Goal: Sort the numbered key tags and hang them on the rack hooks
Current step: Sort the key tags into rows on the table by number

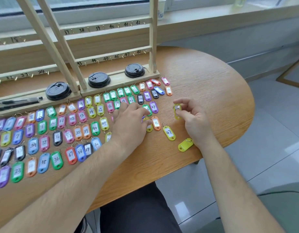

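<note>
Sorting appears largely done, while hanging is judged not yet begun. The key tags [57,137] are laid flat on the worktop [204,78] in rows in front of the wooden rack [153,39], with the numbers rising broadly from left to right and like numbers set side by side. Every one of the hooks [118,25] that can be seen on the rack's numbered rails is bare. A few tags in front of the rack's right end are not yet aligned: a yellow tag numbered 47 [169,133] lies at a slant, and a face-down yellow tag [185,145] lies further out from the rack, towards the worktop's near edge.

One yellow key tag [177,113] is pinched between thumb and fingertips of the right hand [194,120], out in front of the rack's right end and lifted off the worktop. Its long axis is held roughly square to the rack's rails; its slotted end is pointed away from the rack, towards the person, and its label is turned upward. Its number cannot be read.

The left hand [130,121] is spread flat, fingers apart and straight, over the tags in front of the rack's right half; nothing is gripped by it.

Three black lids [99,79] are set on the rack's base.
</note>
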